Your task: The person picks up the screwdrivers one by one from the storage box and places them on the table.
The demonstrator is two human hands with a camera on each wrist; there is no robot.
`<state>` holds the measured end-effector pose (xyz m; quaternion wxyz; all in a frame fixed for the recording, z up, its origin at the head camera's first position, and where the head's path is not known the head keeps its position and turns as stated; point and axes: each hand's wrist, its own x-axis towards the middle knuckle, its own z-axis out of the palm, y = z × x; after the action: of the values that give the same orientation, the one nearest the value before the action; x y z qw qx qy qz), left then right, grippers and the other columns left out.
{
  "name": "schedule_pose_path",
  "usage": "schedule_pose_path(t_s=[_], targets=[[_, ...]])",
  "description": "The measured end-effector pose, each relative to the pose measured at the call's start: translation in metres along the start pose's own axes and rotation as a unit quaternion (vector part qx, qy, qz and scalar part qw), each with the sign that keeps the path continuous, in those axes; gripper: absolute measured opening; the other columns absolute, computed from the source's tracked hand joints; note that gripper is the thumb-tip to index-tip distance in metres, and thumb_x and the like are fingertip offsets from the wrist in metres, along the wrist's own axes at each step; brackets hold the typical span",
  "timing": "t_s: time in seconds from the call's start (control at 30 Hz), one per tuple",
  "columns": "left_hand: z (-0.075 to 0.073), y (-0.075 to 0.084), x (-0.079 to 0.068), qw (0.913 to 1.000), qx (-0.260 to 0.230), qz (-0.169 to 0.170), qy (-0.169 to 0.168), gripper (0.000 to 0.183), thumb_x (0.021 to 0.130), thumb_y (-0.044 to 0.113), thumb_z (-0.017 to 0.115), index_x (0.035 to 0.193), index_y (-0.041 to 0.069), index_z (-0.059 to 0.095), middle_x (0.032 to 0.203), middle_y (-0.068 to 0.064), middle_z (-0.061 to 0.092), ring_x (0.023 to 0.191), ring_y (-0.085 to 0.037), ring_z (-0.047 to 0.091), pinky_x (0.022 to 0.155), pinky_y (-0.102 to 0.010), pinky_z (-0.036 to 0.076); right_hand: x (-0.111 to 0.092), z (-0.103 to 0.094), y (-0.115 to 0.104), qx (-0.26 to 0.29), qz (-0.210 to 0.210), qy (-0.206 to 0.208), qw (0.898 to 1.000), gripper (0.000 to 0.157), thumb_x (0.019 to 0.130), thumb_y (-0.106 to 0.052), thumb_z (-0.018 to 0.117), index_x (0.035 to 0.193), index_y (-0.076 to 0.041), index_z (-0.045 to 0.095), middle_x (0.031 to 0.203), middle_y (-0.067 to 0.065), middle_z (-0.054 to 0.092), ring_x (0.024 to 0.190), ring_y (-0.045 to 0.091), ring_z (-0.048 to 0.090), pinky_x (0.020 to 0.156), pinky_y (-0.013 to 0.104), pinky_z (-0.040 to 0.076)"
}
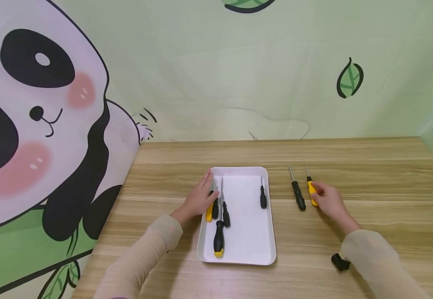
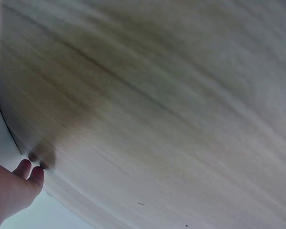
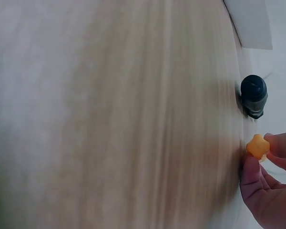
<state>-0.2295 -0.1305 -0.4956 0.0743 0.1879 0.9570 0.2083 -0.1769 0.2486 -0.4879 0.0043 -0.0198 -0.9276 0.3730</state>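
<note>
My left hand (image 1: pixel 198 200) rests at the left rim of a white tray (image 1: pixel 246 249), fingers extended along the edge and thumb reaching over the inside. In the left wrist view, fingertips (image 2: pixel 35 176) show beside the tray's outer wall. Under and near that thumb lie several screwdrivers, among them a yellow-handled one (image 1: pixel 210 212) and a large black one with a yellow end (image 1: pixel 219 238). My right hand (image 1: pixel 330 201) pinches the yellow handle of a slim screwdriver (image 1: pixel 311 192) between thumb and fingers, close over the table. Beside it lies a black screwdriver (image 1: pixel 298 197).
A small black screwdriver (image 1: pixel 263 197) lies along the tray's right side. Near my right sleeve sits a small black object (image 1: pixel 340 262) on the wooden table (image 1: pixel 388 178). Behind the table rises a green wall covering (image 1: pixel 276 74) printed with a panda and leaves.
</note>
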Motion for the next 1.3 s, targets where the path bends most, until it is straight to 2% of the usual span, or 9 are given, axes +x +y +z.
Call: schedule_pose_path(t_s=[0.2, 0.37, 0.67, 0.83, 1.0, 1.13, 1.3], targets=[[0.000, 0.000, -0.001, 1.0000, -0.001, 0.003, 0.001, 0.067, 0.093, 0.038, 0.037, 0.144, 0.009, 0.006, 0.153, -0.003, 0.001, 0.139, -0.020, 0.015, 0.111, -0.038, 0.022, 0.000, 0.003, -0.001, -0.012, -0.005, 0.024, 1.000, 0.034, 0.082, -0.004, 0.057, 0.111, 0.013, 0.055, 0.088, 0.025, 0.060, 0.079, 0.030, 0.055, 0.065, 0.027, 0.042], [0.001, -0.001, 0.000, 1.0000, -0.001, 0.002, -0.002, 0.067, 0.093, 0.039, 0.037, 0.144, 0.009, 0.005, 0.153, -0.003, 0.001, 0.139, -0.018, 0.012, 0.111, -0.038, 0.020, 0.000, 0.004, -0.002, -0.008, 0.015, 0.036, 0.999, 0.032, 0.080, -0.005, 0.059, 0.107, 0.011, 0.058, 0.084, 0.022, 0.061, 0.076, 0.026, 0.054, 0.062, 0.024, 0.039], [0.002, -0.001, 0.001, 1.0000, 0.002, -0.007, -0.006, 0.067, 0.093, 0.041, 0.035, 0.145, 0.012, 0.004, 0.153, -0.001, 0.000, 0.139, -0.018, 0.012, 0.111, -0.038, 0.021, -0.001, 0.003, 0.000, 0.011, 0.056, 0.047, 0.997, 0.032, 0.079, -0.008, 0.060, 0.104, 0.010, 0.060, 0.091, 0.025, 0.064, 0.077, 0.027, 0.058, 0.061, 0.022, 0.042], [0.002, -0.001, 0.001, 1.0000, -0.002, -0.004, -0.002, 0.067, 0.093, 0.041, 0.035, 0.145, 0.012, 0.005, 0.153, -0.002, 0.001, 0.139, -0.019, 0.013, 0.111, -0.039, 0.021, -0.002, -0.002, 0.001, 0.038, 0.079, 0.014, 0.996, 0.034, 0.081, -0.011, 0.058, 0.107, 0.011, 0.059, 0.093, 0.025, 0.063, 0.071, 0.018, 0.057, 0.058, 0.020, 0.043], [0.003, -0.002, 0.000, 1.0000, -0.004, -0.003, 0.000, 0.067, 0.093, 0.041, 0.036, 0.145, 0.011, 0.006, 0.153, -0.003, 0.001, 0.139, -0.019, 0.013, 0.111, -0.039, 0.020, -0.002, -0.008, 0.000, 0.103, 0.127, -0.036, 0.986, 0.041, 0.085, -0.015, 0.055, 0.116, 0.011, 0.052, 0.095, 0.020, 0.061, 0.062, 0.006, 0.054, 0.053, 0.022, 0.048], [0.003, -0.002, 0.000, 1.0000, -0.005, -0.005, 0.000, 0.067, 0.093, 0.041, 0.036, 0.145, 0.011, 0.006, 0.153, -0.003, 0.002, 0.139, -0.019, 0.013, 0.111, -0.039, 0.020, -0.003, -0.011, 0.000, 0.129, 0.153, -0.054, 0.978, 0.044, 0.086, -0.018, 0.053, 0.120, 0.009, 0.048, 0.096, 0.017, 0.061, 0.064, 0.006, 0.053, 0.054, 0.024, 0.049], [0.002, -0.002, 0.000, 1.0000, 0.000, -0.007, -0.003, 0.067, 0.093, 0.041, 0.036, 0.145, 0.012, 0.005, 0.153, -0.002, 0.000, 0.139, -0.018, 0.013, 0.111, -0.039, 0.021, -0.003, -0.014, -0.001, 0.142, 0.163, -0.055, 0.975, 0.043, 0.087, -0.018, 0.053, 0.121, 0.008, 0.048, 0.090, 0.009, 0.060, 0.064, 0.008, 0.053, 0.055, 0.024, 0.049]])
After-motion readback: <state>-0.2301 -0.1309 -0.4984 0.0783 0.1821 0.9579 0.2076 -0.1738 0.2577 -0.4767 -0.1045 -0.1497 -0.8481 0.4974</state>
